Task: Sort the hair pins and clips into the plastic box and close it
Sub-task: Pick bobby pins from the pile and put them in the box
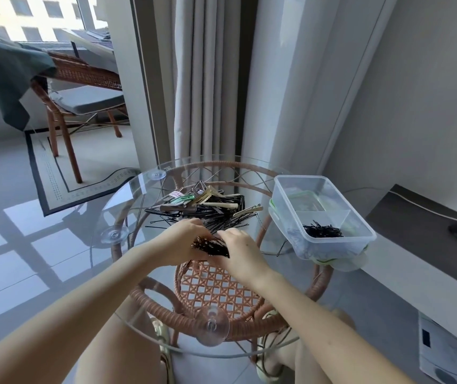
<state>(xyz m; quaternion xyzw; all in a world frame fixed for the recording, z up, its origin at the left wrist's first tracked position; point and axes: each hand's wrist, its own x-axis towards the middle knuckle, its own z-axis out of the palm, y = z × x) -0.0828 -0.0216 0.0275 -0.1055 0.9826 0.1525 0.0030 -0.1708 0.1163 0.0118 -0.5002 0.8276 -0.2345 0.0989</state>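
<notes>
A mixed pile of black hair pins and metal, green and beige clips [202, 209] lies on the round glass table [138, 322]. Just in front of the pile, my left hand [183, 242] and my right hand [238, 253] meet around a bundle of black hair pins [212, 246], both gripping it. The clear plastic box [324, 217] stands open at the table's right edge, overhanging it a little. A small heap of black pins [322, 231] lies in its near compartment. Its lid with green clasps [338, 261] sits under the box.
The glass top rests on a rattan frame [221, 289] with suction cups. A rattan chair [83, 87] with a green cloth stands at the back left, grey curtains [208, 79] behind the table. A dark low bench [415, 231] with a black stand is at the right.
</notes>
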